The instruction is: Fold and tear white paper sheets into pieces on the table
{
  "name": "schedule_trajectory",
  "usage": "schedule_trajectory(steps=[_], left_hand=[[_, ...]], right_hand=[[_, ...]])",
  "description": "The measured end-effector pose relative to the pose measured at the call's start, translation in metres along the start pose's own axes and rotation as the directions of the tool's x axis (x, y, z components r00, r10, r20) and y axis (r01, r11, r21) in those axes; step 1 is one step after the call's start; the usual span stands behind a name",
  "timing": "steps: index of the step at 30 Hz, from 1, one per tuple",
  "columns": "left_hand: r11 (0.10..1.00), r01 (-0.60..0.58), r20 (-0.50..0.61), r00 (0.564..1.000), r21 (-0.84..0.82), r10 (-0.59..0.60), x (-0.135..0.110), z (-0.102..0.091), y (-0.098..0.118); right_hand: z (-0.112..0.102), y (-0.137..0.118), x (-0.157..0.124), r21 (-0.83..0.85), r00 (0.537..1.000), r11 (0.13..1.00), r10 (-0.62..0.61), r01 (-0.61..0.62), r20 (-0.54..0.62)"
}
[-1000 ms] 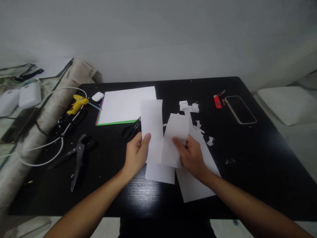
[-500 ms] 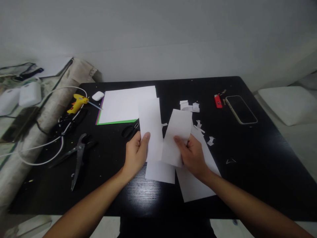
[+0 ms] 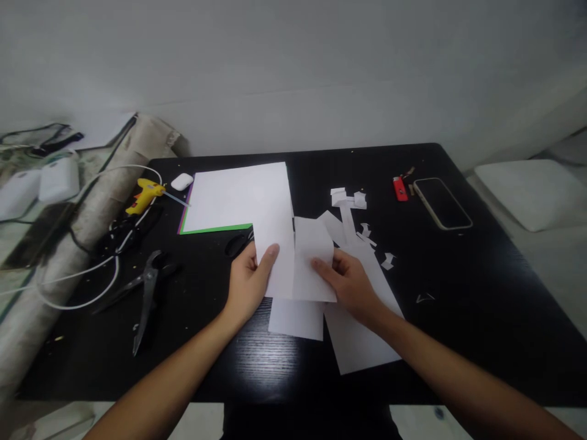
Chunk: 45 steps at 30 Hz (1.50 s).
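Observation:
My left hand (image 3: 250, 275) grips a tall white paper piece (image 3: 275, 226) by its lower left side, thumb on top. In my right hand (image 3: 353, 281) is a shorter white paper piece (image 3: 313, 244), pinched at its right side with the thumb across its face. The two pieces stand side by side over the table, their lower edges about level; whether they overlap I cannot tell. Beneath them lie a white sheet (image 3: 296, 321) and a larger white sheet (image 3: 362, 342). Black scissors (image 3: 237, 244) show partly beside my left hand, their blades hidden.
Behind lies a stack of white and coloured sheets (image 3: 224, 195). At left are pliers (image 3: 149, 281), a yellow glue gun (image 3: 145, 194), a white case (image 3: 182, 181) and a white cable (image 3: 117, 269). Paper scraps (image 3: 348, 198), a red lighter (image 3: 400, 189) and a phone (image 3: 443, 205) are at right.
My right hand has moved left and turned its paper piece upright, bringing it against the piece in my left hand. A paper strip behind it has come into view.

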<state>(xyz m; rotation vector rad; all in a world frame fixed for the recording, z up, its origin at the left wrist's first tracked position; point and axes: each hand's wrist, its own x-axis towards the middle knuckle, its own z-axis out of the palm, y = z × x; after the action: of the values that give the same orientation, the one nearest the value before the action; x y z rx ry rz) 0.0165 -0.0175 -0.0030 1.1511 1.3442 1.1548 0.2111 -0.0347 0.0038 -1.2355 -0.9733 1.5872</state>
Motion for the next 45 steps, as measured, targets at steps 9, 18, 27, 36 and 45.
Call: schedule_trajectory(steps=[9,18,27,36,45], left_hand=[[0.996,0.01,0.009,1.0,-0.089,-0.01,-0.0012,0.0009,0.0],[0.999,-0.041,-0.019,0.999,-0.005,0.041,-0.003,0.0046,-0.0024],[0.994,-0.095,-0.03,0.995,0.055,0.096,-0.0021,0.0032,-0.0039],[0.988,-0.116,-0.062,0.991,0.101,0.123,-0.0001,-0.001,-0.0057],[0.98,-0.14,-0.038,0.988,0.143,0.147,0.0023,-0.0031,-0.0052]], right_hand=[[0.0026,0.0027,-0.0067,-0.243,0.986,0.967,-0.104,0.071,-0.127],[0.0034,0.0015,-0.0087,-0.303,0.978,0.948,-0.15,0.101,-0.143],[0.0022,0.0023,-0.0083,-0.303,0.978,0.948,-0.149,0.098,-0.148],[-0.0011,0.0029,-0.006,-0.305,0.977,0.946,-0.161,0.112,-0.141],[-0.0023,0.0033,-0.0045,-0.235,0.988,0.97,-0.098,0.067,-0.122]])
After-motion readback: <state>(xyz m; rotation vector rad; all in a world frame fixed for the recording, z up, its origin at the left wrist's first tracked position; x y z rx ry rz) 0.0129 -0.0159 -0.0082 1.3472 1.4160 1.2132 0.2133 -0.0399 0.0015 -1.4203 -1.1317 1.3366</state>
